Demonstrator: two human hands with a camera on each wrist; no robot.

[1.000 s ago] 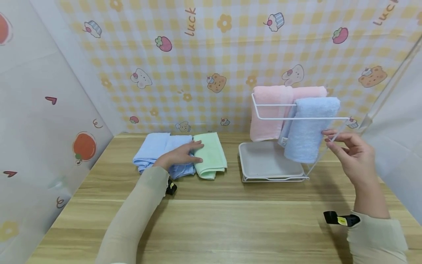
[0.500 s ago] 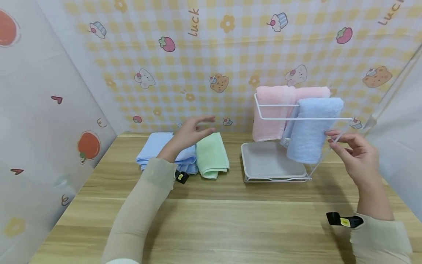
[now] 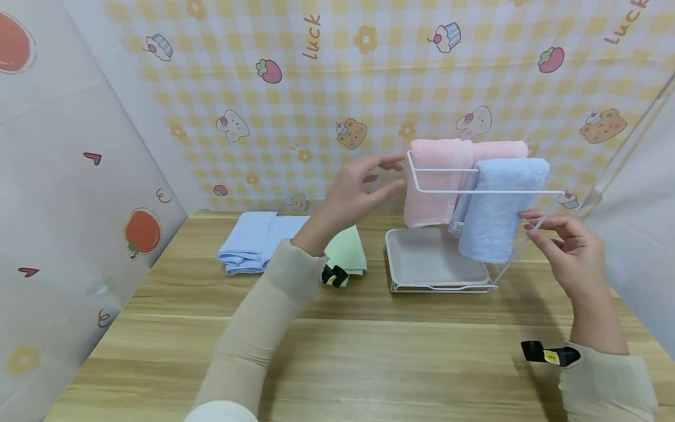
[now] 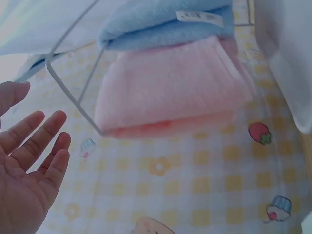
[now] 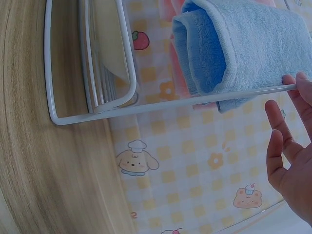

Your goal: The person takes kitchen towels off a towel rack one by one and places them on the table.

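Observation:
A white wire towel rack [image 3: 490,191] stands on the table with a pink towel [image 3: 432,205] over its rear bar and a light blue towel [image 3: 493,228] in front. My right hand [image 3: 577,261] pinches the rack's slanted right side wire [image 5: 195,101] between thumb and fingers, close beside the blue towel. My left hand [image 3: 350,193] is in the air at the rack's upper left corner, fingers spread and holding nothing. In the left wrist view, its fingertips point toward the wire corner, a small gap away, with the pink towel [image 4: 170,87] just beyond.
A shallow grey tray [image 3: 422,255] sits in the rack's base. Left of it on the wooden table [image 3: 401,363] lie folded blue cloths [image 3: 245,240] and a folded green cloth [image 3: 347,252], partly hidden behind my left arm. A checked curtain [image 3: 316,94] hangs behind.
My left hand has lifted off the blue and green cloths and moved right and up to the rack's left corner. My right hand keeps its hold on the side wire.

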